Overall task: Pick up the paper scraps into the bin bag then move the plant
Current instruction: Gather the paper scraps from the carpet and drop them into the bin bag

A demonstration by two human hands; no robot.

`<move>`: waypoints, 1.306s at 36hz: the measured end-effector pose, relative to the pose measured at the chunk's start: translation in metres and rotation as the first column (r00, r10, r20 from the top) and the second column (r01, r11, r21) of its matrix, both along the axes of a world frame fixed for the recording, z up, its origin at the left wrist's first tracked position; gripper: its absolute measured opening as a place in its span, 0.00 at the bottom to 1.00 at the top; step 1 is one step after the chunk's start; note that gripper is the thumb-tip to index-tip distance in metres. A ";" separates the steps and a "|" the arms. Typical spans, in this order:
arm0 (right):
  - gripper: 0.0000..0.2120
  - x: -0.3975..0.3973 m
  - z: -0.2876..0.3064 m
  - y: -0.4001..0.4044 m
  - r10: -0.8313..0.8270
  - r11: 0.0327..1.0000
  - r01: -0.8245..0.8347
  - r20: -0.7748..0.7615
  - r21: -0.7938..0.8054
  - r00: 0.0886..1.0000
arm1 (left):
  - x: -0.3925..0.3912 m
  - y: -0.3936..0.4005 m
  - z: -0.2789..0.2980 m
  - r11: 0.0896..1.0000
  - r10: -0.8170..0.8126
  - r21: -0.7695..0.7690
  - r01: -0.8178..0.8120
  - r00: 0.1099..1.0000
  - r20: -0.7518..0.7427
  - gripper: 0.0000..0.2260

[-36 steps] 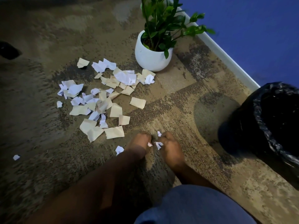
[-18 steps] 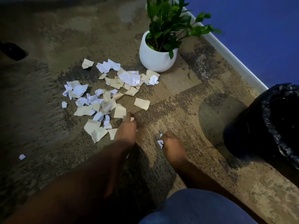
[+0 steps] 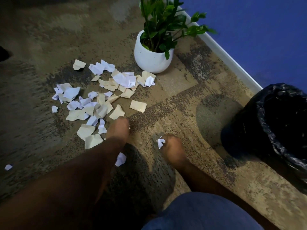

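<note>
White and tan paper scraps [image 3: 103,103] lie scattered over the carpet, left of and in front of the plant [image 3: 153,53], a leafy green plant in a round white pot. My left hand [image 3: 118,130] is down at the near edge of the pile with its fingers curled over scraps; a sliver of paper shows at its right side. My right hand [image 3: 172,147] hovers low over the carpet and grips crumpled white scraps [image 3: 160,142]. The black bin bag [image 3: 265,123] stands open at the right. One white scrap [image 3: 120,159] lies beside my left forearm.
A blue wall with a white skirting board [image 3: 229,58] runs diagonally behind the plant and the bin. A lone white scrap [image 3: 8,167] lies far left on the carpet. My knee in blue cloth [image 3: 199,213] fills the bottom edge.
My left hand has moved away from my right hand, forward and left onto the tan scraps at the pile's near edge. My right hand has stayed in place, still holding white scraps.
</note>
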State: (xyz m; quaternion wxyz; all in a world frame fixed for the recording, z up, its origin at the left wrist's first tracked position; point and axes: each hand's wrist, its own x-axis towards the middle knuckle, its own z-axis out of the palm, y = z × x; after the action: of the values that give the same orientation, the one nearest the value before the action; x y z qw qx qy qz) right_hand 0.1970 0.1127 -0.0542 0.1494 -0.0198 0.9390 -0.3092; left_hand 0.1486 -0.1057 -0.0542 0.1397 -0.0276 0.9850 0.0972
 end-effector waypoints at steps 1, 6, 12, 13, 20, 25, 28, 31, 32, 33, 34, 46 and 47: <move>0.11 -0.001 0.001 0.001 -0.029 0.999 0.030 0.017 -0.031 0.999 | -0.001 0.001 0.002 1.000 -0.010 0.005 0.010 1.000 0.001 0.08; 0.12 -0.007 0.014 0.009 -0.141 0.982 0.139 -0.008 -0.126 0.990 | -0.003 0.024 0.021 0.998 0.011 0.070 -0.009 0.999 -0.030 0.08; 0.18 -0.017 0.044 0.033 -0.223 0.965 0.195 -0.153 -0.174 0.963 | -0.017 0.067 0.053 0.962 0.006 0.272 0.022 0.995 -0.100 0.08; 0.17 -0.019 0.052 0.038 -0.231 0.962 0.198 -0.176 -0.187 0.957 | -0.019 0.077 0.060 0.951 0.013 0.310 0.023 0.993 -0.115 0.08; 0.14 -0.037 0.124 0.083 -0.278 0.960 0.248 -0.327 -0.131 0.903 | -0.037 0.162 0.129 0.821 -0.021 0.545 0.172 0.962 -0.272 0.06; 0.04 -0.043 0.181 0.125 -0.330 0.942 0.314 -0.481 -0.117 0.812 | -0.050 0.228 0.184 0.735 -0.074 0.596 0.322 0.913 -0.402 0.03; 0.07 -0.045 0.208 0.154 -0.390 0.914 0.391 -0.510 -0.111 0.767 | -0.054 0.262 0.210 0.702 -0.072 0.600 0.383 0.877 -0.475 0.04; 0.11 -0.042 0.225 0.184 -0.493 0.856 0.495 -0.518 -0.147 0.699 | -0.052 0.295 0.227 0.655 -0.110 0.614 0.441 0.859 -0.500 0.04; 0.12 -0.039 0.229 0.195 -0.496 0.848 0.516 -0.522 -0.121 0.694 | -0.050 0.307 0.231 0.633 -0.130 0.624 0.459 0.857 -0.498 0.04; 0.13 -0.035 0.232 0.206 -0.489 0.845 0.527 -0.524 -0.086 0.698 | -0.048 0.317 0.234 0.612 -0.155 0.632 0.475 0.856 -0.493 0.04; 0.13 -0.031 0.235 0.216 -0.484 0.840 0.541 -0.525 -0.054 0.700 | -0.046 0.328 0.236 0.598 -0.181 0.635 0.488 0.855 -0.486 0.04; 0.08 0.007 0.221 0.283 -0.610 0.721 0.691 -0.418 0.060 0.673 | -0.018 0.386 0.215 0.510 -0.515 0.630 0.585 0.795 -0.321 0.19; 0.11 0.008 0.219 0.284 -0.621 0.716 0.695 -0.400 0.061 0.674 | -0.018 0.386 0.214 0.509 -0.539 0.630 0.587 0.788 -0.298 0.22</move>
State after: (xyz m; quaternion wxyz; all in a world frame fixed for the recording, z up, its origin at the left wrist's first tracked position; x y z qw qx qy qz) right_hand 0.2050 0.3970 0.1650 -0.1419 0.2823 0.9196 -0.2335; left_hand 0.1310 0.2807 0.1598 0.1315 0.3507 0.8322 0.4089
